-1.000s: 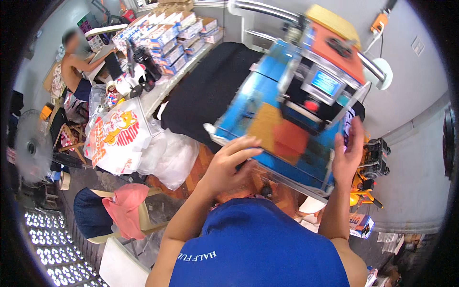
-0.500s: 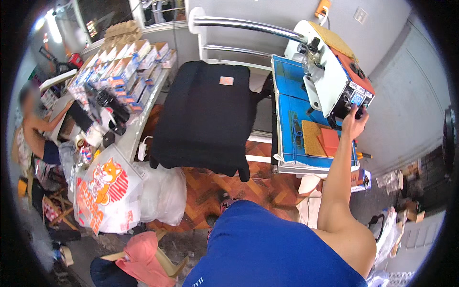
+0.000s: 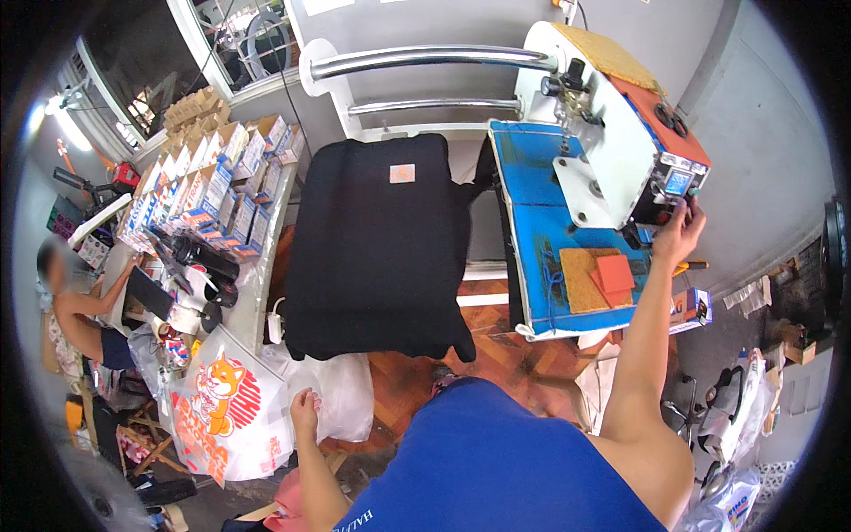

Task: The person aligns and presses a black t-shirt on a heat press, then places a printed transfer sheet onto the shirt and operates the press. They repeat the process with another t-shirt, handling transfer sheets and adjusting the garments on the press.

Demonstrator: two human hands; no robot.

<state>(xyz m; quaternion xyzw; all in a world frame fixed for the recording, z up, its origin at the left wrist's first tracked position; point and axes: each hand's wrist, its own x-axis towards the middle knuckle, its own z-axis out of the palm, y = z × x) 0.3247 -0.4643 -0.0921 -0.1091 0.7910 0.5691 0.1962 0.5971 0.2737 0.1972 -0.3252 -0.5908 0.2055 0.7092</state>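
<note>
A white heat press with a small lit control screen [image 3: 678,182] stands at the right. My right hand [image 3: 678,229] reaches up to that panel, its fingertips apart and touching just below the screen. My left hand [image 3: 305,410] hangs low beside the clear plastic bags [image 3: 341,403], fingers loosely bent and holding nothing visible. A black garment [image 3: 372,257] with a small pale, orange-printed square [image 3: 402,173] lies on the left platen. A yellow pad [image 3: 581,293] and red squares [image 3: 612,275] rest on the blue right platen [image 3: 527,213].
A table at the left holds several stacked cartons [image 3: 222,186], a black tablet [image 3: 149,293] and plastic sheets. Beyond it a co-worker [image 3: 89,328] sits. Steel rails [image 3: 425,58] run along the back. A chair with pink cloth [image 3: 288,505] is low behind my left arm.
My right hand moved from the platen's right side up to the control panel. My left hand left the platen's front and now hangs low at the left. The view turned toward the window.
</note>
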